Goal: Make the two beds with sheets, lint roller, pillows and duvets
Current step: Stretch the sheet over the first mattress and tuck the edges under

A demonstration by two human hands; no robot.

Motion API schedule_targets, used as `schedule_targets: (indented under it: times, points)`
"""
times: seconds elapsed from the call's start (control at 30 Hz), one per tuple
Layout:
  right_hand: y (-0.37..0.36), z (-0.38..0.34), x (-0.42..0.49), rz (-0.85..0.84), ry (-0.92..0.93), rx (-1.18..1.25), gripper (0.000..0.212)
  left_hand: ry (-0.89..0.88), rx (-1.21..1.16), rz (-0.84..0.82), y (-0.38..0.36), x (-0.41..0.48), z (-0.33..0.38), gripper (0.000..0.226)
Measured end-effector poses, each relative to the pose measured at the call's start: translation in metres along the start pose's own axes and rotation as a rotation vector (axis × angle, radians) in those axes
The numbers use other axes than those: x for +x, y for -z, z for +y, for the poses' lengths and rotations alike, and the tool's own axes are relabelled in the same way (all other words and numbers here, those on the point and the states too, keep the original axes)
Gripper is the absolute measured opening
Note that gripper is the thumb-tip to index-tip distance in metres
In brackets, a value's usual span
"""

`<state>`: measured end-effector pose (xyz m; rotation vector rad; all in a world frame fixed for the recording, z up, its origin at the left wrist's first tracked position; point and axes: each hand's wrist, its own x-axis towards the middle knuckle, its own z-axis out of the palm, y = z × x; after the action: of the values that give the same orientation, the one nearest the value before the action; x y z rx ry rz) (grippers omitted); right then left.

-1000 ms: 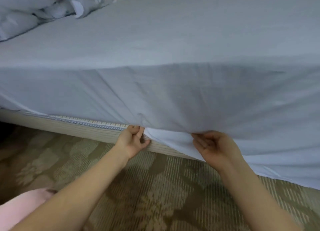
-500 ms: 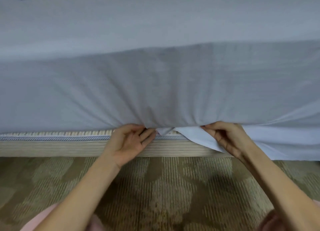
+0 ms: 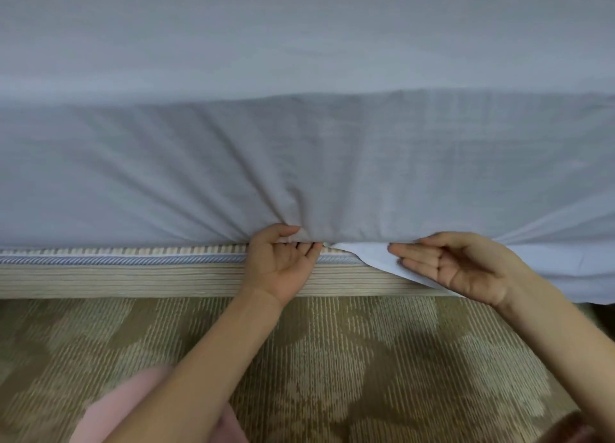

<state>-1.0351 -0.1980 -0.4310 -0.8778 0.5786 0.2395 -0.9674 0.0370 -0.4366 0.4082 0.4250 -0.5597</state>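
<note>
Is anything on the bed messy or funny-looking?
Yes. On the right, a corner of the sheet hangs loose over the striped bed base, by the right hand. Left of the left hand it is tucked in. Creases bunch where that hand pinches it.

Plain pale blue-grey bed sheet; beige, finely striped bed base with blue-white cord trim; olive-tan carpet with pale leafy motifs; pink garment.

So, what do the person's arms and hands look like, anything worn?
Both forearms are bare up to the frame edge, no sleeves showing. The left hand and right hand carry no gloves, rings or watch. Pink fabric, probably clothing, shows at lower left.
</note>
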Motion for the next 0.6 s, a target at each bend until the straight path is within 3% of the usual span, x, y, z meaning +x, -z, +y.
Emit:
schedule_targets:
  times: [0.1, 0.23, 0.37, 0.47, 0.53, 0.6]
  points:
    - [0.011, 0.000, -0.013, 0.013, -0.044, -0.005, 0.121, -0.066, 0.012, 0.101, -0.005, -0.008, -0.007, 0.022]
    - [0.013, 0.012, -0.019, -0.035, -0.106, 0.057, 0.114, -0.049, 0.095, 0.184, -0.002, -0.026, -0.014, 0.031]
    - [0.004, 0.026, -0.012, -0.079, -0.213, 0.111, 0.089, 0.152, 0.108, 0.074, -0.004, -0.032, -0.026, 0.056]
    - [-0.007, 0.035, -0.007, 0.036, -0.242, 0.139, 0.042, 0.164, 0.135, 0.023, -0.007, -0.027, -0.038, 0.066]
    - [-0.008, 0.040, -0.001, 0.137, -0.207, 0.192, 0.024, 0.164, 0.150, 0.000, -0.009, -0.023, -0.042, 0.063]
    - [-0.006, 0.042, 0.005, 0.208, -0.152, 0.193, 0.017, 0.178, 0.204, -0.016, -0.011, -0.019, -0.045, 0.046]
